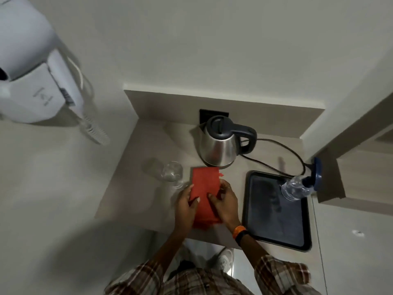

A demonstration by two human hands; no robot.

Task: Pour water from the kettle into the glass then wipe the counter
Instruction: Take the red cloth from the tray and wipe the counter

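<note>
A steel kettle (219,149) with a dark lid and handle stands at the back of the beige counter (148,167). A clear glass (172,173) stands left of it, near the counter's left edge. A folded red cloth (205,184) lies flat on the counter just in front of the kettle. My left hand (187,206) grips the cloth's left edge, and my right hand (225,202) presses on its right side, fingers curled over it.
A dark tray (274,228) lies at the right, with a clear plastic bottle (295,188) on its far corner. The kettle's black cord (282,150) loops behind the tray. A white wall-mounted hair dryer (32,81) hangs at the upper left.
</note>
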